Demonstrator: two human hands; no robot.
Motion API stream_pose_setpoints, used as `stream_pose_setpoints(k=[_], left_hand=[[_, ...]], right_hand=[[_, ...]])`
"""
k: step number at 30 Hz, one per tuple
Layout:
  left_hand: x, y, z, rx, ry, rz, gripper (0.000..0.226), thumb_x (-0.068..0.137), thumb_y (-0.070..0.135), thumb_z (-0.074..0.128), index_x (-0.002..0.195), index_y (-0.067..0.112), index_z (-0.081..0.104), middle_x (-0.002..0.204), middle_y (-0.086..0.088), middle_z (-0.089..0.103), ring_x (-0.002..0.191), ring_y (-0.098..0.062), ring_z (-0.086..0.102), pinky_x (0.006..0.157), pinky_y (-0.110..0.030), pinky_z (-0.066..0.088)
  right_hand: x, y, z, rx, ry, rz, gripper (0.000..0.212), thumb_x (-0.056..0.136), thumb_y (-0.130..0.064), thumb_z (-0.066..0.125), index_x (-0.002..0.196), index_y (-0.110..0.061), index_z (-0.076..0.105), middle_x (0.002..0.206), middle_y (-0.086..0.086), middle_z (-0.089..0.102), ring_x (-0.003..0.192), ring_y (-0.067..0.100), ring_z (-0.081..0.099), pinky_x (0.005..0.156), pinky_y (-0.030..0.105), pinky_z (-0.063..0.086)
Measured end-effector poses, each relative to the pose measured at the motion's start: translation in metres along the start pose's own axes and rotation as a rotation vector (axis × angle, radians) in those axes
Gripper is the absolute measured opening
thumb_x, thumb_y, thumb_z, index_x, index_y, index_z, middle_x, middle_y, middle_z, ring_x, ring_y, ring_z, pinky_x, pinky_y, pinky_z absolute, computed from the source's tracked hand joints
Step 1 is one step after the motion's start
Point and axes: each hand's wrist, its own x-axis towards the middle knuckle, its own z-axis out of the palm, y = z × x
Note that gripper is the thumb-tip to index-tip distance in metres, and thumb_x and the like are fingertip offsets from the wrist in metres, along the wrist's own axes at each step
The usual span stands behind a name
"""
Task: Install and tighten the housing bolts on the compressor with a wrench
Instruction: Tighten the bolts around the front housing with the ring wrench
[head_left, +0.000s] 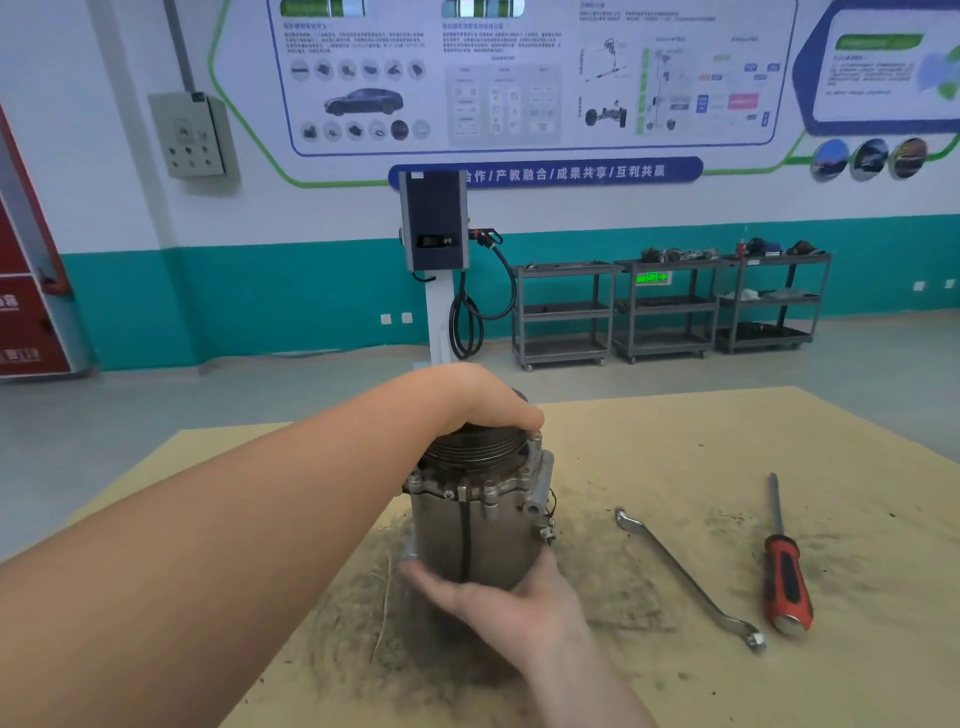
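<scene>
A grey metal compressor (483, 530) stands upright on the cardboard-covered table, its dark pulley on top and several bolt heads around its flange (491, 493). My left hand (478, 402) lies over the pulley, with the fingers curled round its rim. At the base of the housing my right hand (506, 608) cups the near side, thumb on the right wall. A silver double-ended wrench (685, 577) lies on the table to the right, untouched.
A red and black screwdriver (784, 571) lies right of the wrench. Dirt and grit are scattered over the cardboard (675, 447) around the compressor. Beyond the table stand a charging post (434, 228) and grey shelf carts (665, 306) by the wall.
</scene>
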Motion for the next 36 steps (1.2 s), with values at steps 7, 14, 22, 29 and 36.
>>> stream_pose_setpoints(k=[7,14,22,29,36], left_hand=[[0.003,0.013,-0.008,0.212,-0.001,-0.063,0.049,0.080,0.061,0.064,0.087,0.016,0.046,0.086,-0.005,0.044,0.079,-0.027,0.051,0.059,-0.032,0.041],[-0.023,0.010,-0.015,0.195,-0.001,-0.127,0.078,0.069,0.060,0.073,0.126,0.021,0.038,0.105,-0.011,0.047,0.095,-0.035,0.053,0.068,-0.040,0.054],[-0.094,-0.048,0.037,0.104,0.408,0.413,0.122,0.045,0.059,0.070,0.131,0.058,-0.017,0.100,0.008,0.011,0.106,-0.022,0.026,0.092,-0.034,0.030],[-0.070,-0.074,0.089,-0.461,0.273,0.513,0.121,0.058,0.044,0.074,0.113,0.071,-0.030,0.137,0.004,0.022,0.131,-0.018,0.040,0.119,-0.038,0.025],[-0.028,-0.098,0.136,-0.612,0.159,0.496,0.117,0.058,0.054,0.074,0.118,0.070,-0.025,0.145,0.000,0.033,0.138,-0.014,0.034,0.122,-0.041,0.017]], right_hand=[[0.005,0.004,-0.003,0.275,-0.032,0.028,0.091,0.084,-0.050,0.068,0.144,0.008,0.032,0.148,0.036,0.026,0.136,0.054,0.025,0.106,0.059,0.031],[0.002,0.008,-0.007,0.205,-0.056,-0.041,0.075,0.086,-0.045,0.067,0.135,0.007,0.047,0.137,0.036,0.045,0.131,0.053,0.037,0.105,0.063,0.034],[-0.003,-0.021,-0.002,-0.137,-0.367,-0.372,0.047,0.088,-0.043,0.059,0.118,-0.008,0.068,0.121,0.019,0.066,0.108,0.032,0.064,0.089,0.047,0.052],[-0.021,-0.057,-0.006,-0.359,-0.484,-0.741,0.034,0.077,-0.039,0.070,0.100,-0.015,0.076,0.102,0.006,0.074,0.087,0.022,0.073,0.067,0.036,0.060],[-0.011,-0.070,-0.010,-0.372,-0.354,-0.856,0.047,0.077,-0.062,0.055,0.092,-0.024,0.079,0.107,0.004,0.074,0.099,0.025,0.070,0.083,0.052,0.056]])
